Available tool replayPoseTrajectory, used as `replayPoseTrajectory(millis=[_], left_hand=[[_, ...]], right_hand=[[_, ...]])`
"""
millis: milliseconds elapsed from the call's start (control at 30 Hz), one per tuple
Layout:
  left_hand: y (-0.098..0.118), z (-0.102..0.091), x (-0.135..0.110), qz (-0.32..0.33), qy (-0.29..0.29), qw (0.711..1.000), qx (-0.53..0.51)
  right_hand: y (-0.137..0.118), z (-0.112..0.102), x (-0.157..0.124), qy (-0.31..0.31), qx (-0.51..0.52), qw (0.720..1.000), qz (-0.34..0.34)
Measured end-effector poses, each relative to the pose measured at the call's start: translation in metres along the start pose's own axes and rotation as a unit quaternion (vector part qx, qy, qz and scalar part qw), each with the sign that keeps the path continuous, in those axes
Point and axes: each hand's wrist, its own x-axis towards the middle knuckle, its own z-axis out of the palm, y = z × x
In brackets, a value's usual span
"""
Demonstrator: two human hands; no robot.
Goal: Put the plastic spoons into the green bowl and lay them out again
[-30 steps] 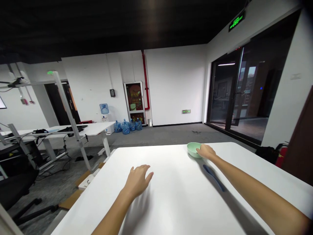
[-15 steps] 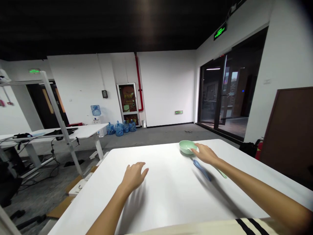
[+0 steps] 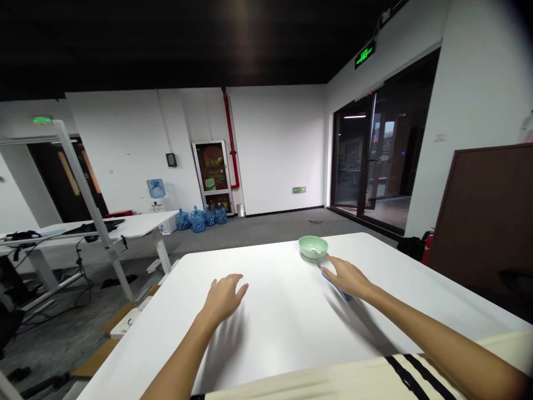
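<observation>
A light green bowl (image 3: 307, 253) stands near the far edge of the white table (image 3: 270, 311), with a small whitish thing inside that I cannot make out. My right hand (image 3: 348, 276) hovers just on the near right side of the bowl, fingers stretched out and thumb apart. Under its thumb lies a utensil with a blue handle (image 3: 335, 284), partly covered by the hand; whether they touch is unclear. My left hand (image 3: 224, 297) hangs over the left part of the table, palm down, fingers loosely spread, holding nothing.
To the left is another white desk (image 3: 141, 223) with cables and a metal frame post (image 3: 83, 183). Cardboard (image 3: 97, 355) lies on the floor beside my table. Several blue water bottles (image 3: 197, 219) stand by the far wall. A brown board (image 3: 478, 216) is at right.
My right hand has drawn back from the bowl's rim to over the blue handle. A green handle that showed under my right forearm is now hidden. The left hand stays nearly still.
</observation>
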Motion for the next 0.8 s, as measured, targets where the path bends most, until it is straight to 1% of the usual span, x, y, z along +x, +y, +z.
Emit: replayPoseTrajectory(millis=[333,800], left_hand=[[-0.001,0.002,0.002,0.001,-0.002,1.000,0.004],[-0.001,0.003,0.002,-0.001,-0.006,1.000,0.009]], right_hand=[[0.011,0.005,-0.001,0.006,-0.010,1.000,-0.013],[0.010,0.003,-0.001,0.000,0.001,1.000,-0.003]])
